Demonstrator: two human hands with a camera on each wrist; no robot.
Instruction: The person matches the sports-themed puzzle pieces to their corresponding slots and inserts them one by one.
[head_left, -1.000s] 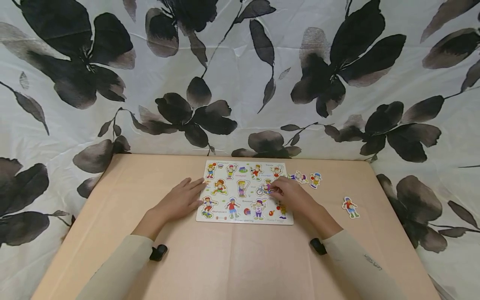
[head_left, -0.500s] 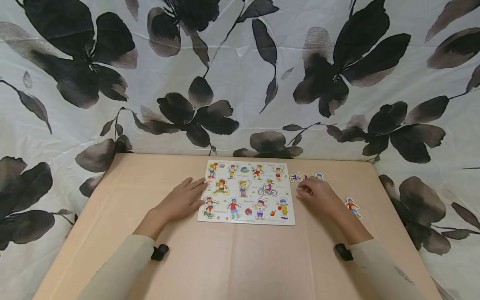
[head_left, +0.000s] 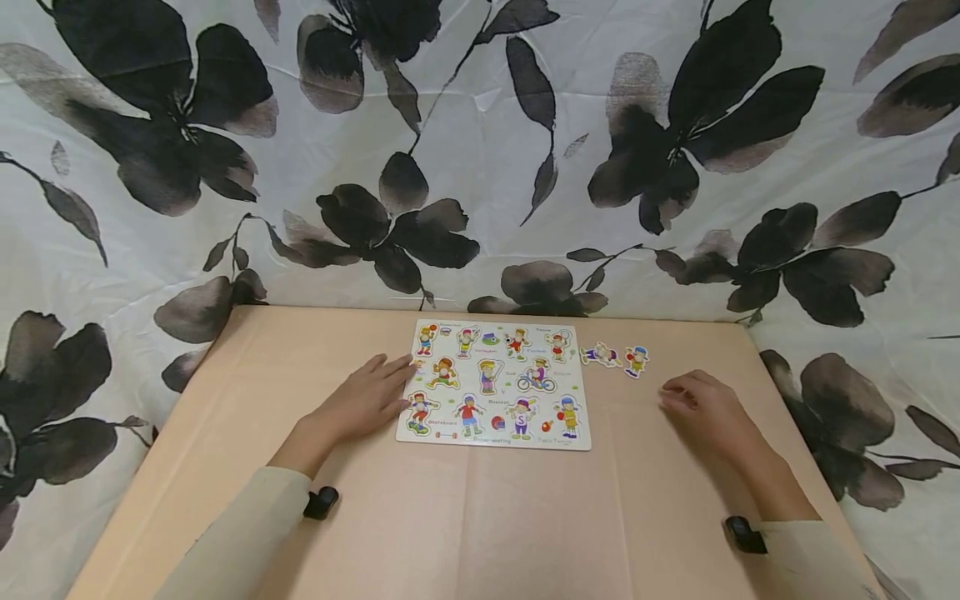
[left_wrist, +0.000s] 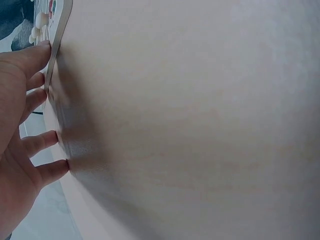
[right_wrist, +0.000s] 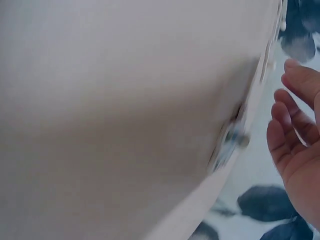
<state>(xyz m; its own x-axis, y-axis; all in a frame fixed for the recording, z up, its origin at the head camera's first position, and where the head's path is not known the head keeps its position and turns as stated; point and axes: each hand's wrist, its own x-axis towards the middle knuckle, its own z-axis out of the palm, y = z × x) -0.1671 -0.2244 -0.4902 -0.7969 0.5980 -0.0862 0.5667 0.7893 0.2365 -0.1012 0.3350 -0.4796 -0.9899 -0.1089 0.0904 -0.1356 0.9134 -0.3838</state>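
Note:
A white puzzle board (head_left: pixel 480 392) with printed sports figures lies on the table. My left hand (head_left: pixel 365 396) rests at its left edge; in the left wrist view the thumb and nearest fingers touch the edge, while other fingertips meet the tabletop. Well to the right of the board hovers my right hand (head_left: pixel 708 412), fingers loosely bent and nothing between them. Under it, in the right wrist view, a blurred puzzle piece (right_wrist: pixel 229 146) with a knob lies on the table; the hand hides this piece from the head view. Several figure pieces, including a cyclist (head_left: pixel 537 377), sit on the board.
Two loose puzzle pieces lie right of the board: a purple-and-white figure (head_left: pixel 600 355) lying sideways and a blue-capped figure (head_left: pixel 636 361). The light tan tabletop (head_left: pixel 525 525) ends at a floral cloth (head_left: pixel 480 150) behind.
My right hand has left the cyclist piece on the board and moved right, past the two loose pieces, to above the far right piece. The left hand stays at the board.

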